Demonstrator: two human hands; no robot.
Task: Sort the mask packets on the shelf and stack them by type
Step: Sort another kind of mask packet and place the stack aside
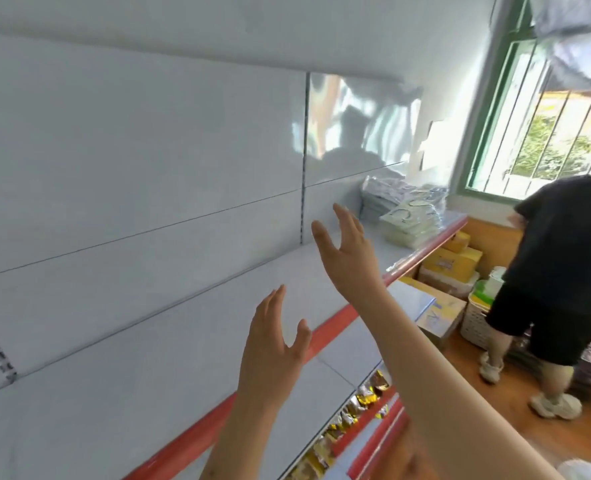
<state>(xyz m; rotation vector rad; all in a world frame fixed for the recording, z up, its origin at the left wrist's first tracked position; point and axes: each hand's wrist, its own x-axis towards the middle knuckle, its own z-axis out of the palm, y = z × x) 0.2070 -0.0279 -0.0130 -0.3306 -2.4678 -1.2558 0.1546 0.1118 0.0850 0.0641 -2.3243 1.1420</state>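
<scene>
Two stacks of mask packets lie at the far right end of the white shelf [190, 317]. The back stack [384, 197] is bluish and leans on the rear panel. The front stack [412, 225] is pale green. My right hand [347, 252] is raised above the shelf, fingers spread, a short way left of the stacks and holding nothing. Lower and nearer me, my left hand [275, 344] hovers over the shelf's red front edge, fingers straight and apart, also with nothing in it.
A lower shelf [349, 415] holds several shiny yellow snack packets. Cardboard boxes [450, 263] and a white basket [476, 318] stand on the wooden floor at the shelf's end. A person in black [561, 268] stands near the barred window [543, 133].
</scene>
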